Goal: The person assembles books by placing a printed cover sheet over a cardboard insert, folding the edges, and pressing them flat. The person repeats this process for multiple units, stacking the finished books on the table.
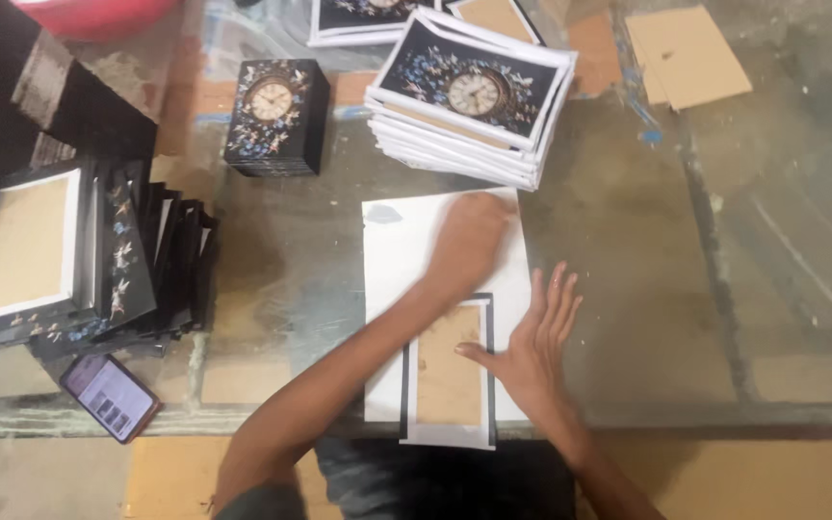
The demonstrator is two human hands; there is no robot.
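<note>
On the glass-topped worktable, dead centre, a white sheet lies flat w/ a smaller brown board on its near end, edged in black and white. That board's the piece in hand, right at the table's front edge, touching the sheet under it.

Left hand is stretched across to the sheet's far end, palm down; it's motion-blurred, so can't tell if the fingers are spread or together. Right hand lies flat on the sheet's right side, fingers fanned out straight, thumb pointing in and resting on the board's right edge. Nothing's pinched, both palms just press down.

Handling, as I judge it: board looks thin, light and stiff, prob card, so it'd lift easily by an edge or corner. The sheet looks like paper or thin wrap, floppy, likely to crease or skid on glass, so flat palms seem the safer hold.

Around it: behind the sheet, a stack of clock-print sheets w/ white borders. Left of that, a small pile of dark clock-print covers. Far left, a fanned row of finished dark covers, one showing its brown back. A phone w/ lit screen sits near the front left corner. Loose brown card pieces at top right.
</note>
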